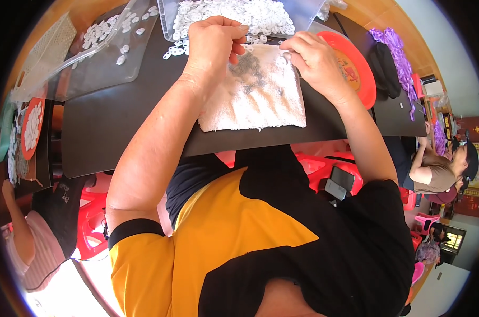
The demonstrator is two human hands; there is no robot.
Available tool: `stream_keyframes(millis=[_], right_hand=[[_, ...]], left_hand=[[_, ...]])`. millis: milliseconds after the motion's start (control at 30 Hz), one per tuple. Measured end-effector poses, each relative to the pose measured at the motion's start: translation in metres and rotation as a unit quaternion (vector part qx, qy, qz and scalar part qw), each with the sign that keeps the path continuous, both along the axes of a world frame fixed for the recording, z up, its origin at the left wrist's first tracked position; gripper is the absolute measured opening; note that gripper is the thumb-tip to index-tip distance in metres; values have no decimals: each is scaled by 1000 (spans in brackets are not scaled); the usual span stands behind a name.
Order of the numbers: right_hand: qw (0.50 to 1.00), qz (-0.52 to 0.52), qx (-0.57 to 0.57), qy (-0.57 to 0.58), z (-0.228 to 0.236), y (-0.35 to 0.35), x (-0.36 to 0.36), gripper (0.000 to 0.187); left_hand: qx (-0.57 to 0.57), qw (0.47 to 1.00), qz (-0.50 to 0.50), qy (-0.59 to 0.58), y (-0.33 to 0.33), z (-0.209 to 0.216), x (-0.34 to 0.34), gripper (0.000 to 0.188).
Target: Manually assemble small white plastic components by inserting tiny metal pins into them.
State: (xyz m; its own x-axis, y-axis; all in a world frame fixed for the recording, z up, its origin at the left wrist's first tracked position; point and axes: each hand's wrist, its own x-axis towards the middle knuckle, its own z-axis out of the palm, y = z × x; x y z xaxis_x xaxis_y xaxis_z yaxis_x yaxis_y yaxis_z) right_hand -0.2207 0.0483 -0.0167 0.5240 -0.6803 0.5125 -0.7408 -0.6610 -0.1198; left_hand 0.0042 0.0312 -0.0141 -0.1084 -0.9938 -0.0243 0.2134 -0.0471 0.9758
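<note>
At the far edge of a wrinkled white terry cloth [250, 108] on the dark brown table [123, 121], I see the left hand [214, 42] with thumb and forefinger drawn together; whether they clamp anything, I can't make out. The right hand [316, 61] curls at the cloth's far right corner, its grip unclear too, near small white oval pieces [281, 61]. Small dark grey bits [247, 67] lie loose mid-cloth: a tug on the fabric could scatter them, I judge, and a careless pinch could drop something tiny.
</note>
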Motion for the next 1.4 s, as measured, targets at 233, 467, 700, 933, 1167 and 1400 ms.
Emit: stream_keyframes(millis=[233,467,700,933,1167,1400], right_hand=[[989,-70,-52,118,-5,13,13,10],[969,16,211,-125,19,21,21,8],[939,-7,255,-232,13,3,15,6],[841,1,330,-428,23,-13,31,13],[781,10,329,-531,6,-14,41,14],[788,15,302,-536,9,-5,51,14]], left_hand=[[9,1000,1,9,0,-1,2,12],[1,1000,-1,9,-1,-3,0,12],[7,1000,-26,-9,-1,-2,-1,11],[-19,997,-67,26,0,-1,0,16],[-6,998,-46,44,3,1,-3,16],[7,998,-45,49,5,-1,-5,15]])
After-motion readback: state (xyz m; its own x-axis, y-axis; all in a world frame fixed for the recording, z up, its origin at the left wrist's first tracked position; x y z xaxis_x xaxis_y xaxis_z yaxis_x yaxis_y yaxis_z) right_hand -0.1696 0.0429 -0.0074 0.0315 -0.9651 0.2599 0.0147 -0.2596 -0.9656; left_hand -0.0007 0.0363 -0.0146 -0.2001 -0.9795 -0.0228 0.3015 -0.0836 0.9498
